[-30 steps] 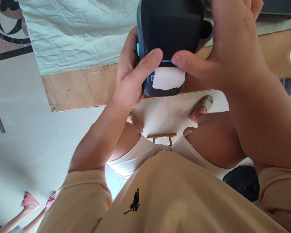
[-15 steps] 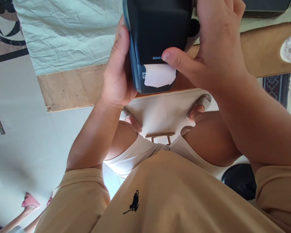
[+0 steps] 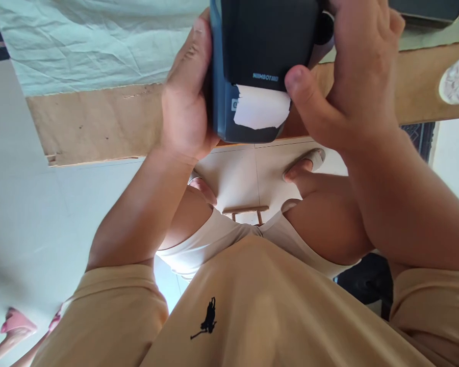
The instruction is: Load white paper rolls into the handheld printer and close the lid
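Observation:
I hold a dark blue label printer (image 3: pixel 260 51) in front of me with both hands, above the edge of a plywood table (image 3: pixel 99 125). My left hand (image 3: pixel 185 102) wraps its left side, palm against the casing. My right hand (image 3: pixel 348 81) grips the right side, its thumb lying just right of a white paper label (image 3: pixel 260 107) that sticks out of the printer's slot. The printer's upper part is cut off by the frame's top edge.
A pale green crumpled cloth (image 3: pixel 92 41) covers the table's far part. A white patterned object (image 3: pixel 457 81) lies at the table's right end. Below are my knees, a wooden stool rung (image 3: pixel 245 210) and a white tiled floor. Another person's feet in pink shoes (image 3: pixel 17 323) show bottom left.
My left thumb has come off the printer's front and now lies along its side. My right thumb has slid right, off the label. The view shifted slightly.

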`<state>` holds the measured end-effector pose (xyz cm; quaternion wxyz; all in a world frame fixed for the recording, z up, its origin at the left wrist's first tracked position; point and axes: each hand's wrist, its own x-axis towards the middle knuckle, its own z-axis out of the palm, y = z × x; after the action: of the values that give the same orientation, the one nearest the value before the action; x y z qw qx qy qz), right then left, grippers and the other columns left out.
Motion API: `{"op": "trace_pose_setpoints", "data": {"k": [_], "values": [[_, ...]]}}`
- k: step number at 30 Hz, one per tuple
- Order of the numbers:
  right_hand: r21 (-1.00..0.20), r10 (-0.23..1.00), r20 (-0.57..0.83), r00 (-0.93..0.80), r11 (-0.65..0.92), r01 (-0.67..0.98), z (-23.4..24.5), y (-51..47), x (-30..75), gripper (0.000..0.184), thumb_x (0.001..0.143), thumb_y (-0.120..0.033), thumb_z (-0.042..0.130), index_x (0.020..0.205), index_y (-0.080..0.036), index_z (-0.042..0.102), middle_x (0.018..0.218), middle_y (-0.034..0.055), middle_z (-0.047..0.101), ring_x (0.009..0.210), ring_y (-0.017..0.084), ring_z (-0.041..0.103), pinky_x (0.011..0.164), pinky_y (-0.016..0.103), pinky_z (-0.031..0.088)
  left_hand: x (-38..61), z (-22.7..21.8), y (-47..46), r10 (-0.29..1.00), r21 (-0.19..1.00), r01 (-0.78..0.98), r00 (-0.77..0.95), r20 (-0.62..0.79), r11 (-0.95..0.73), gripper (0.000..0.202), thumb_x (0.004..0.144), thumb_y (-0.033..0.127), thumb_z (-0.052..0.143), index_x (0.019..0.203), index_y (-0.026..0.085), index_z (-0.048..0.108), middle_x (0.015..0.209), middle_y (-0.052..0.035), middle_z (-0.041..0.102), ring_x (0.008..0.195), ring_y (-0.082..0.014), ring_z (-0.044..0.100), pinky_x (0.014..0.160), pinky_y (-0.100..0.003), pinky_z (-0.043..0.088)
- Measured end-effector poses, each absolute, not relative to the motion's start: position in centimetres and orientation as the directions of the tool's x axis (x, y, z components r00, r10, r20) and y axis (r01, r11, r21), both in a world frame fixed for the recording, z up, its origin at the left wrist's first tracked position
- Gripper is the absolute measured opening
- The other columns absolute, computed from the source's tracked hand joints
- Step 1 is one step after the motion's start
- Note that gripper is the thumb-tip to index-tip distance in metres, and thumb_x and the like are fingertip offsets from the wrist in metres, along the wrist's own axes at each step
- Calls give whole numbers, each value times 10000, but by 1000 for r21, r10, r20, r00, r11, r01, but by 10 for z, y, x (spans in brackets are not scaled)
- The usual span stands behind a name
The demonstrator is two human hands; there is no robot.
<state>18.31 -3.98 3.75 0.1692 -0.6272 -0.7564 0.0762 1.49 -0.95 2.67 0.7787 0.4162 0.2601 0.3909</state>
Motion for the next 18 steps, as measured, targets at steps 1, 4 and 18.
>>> {"op": "trace_pose_setpoints", "data": {"k": [1, 4, 18], "values": [[-329, 973, 168, -158, 206, 922, 37, -41, 184, 595, 768, -582, 183, 1279, -277, 215, 1200, -61, 351, 1190, 80, 338, 1017, 291, 305, 15, 26, -10, 818, 850, -397, 571, -66, 346, 567, 864, 350, 42, 1016, 150, 552, 1125, -64, 536, 1249, -184, 331, 1051, -319, 295], [-330, 969, 185, -165, 219, 918, 38, -40, 183, 592, 754, -589, 220, 1270, -298, 233, 1193, -70, 366, 1206, 88, 335, 1022, 300, 307, 14, 24, -9, 849, 865, -415, 528, -22, 280, 530, 867, 331, 79, 977, 163, 569, 1079, -68, 563, 1184, -187, 387, 970, -332, 355], [-399, 971, 106, -213, 238, 885, 44, -24, 192, 783, 597, -702, 337, 1252, -277, 281, 1173, -70, 369, 1185, 118, 353, 1020, 259, 341, 15, 16, -1, 899, 867, -420, 434, -68, 269, 391, 854, 381, 229, 793, 221, 581, 827, -38, 578, 956, -171, 474, 788, -324, 407]]}}
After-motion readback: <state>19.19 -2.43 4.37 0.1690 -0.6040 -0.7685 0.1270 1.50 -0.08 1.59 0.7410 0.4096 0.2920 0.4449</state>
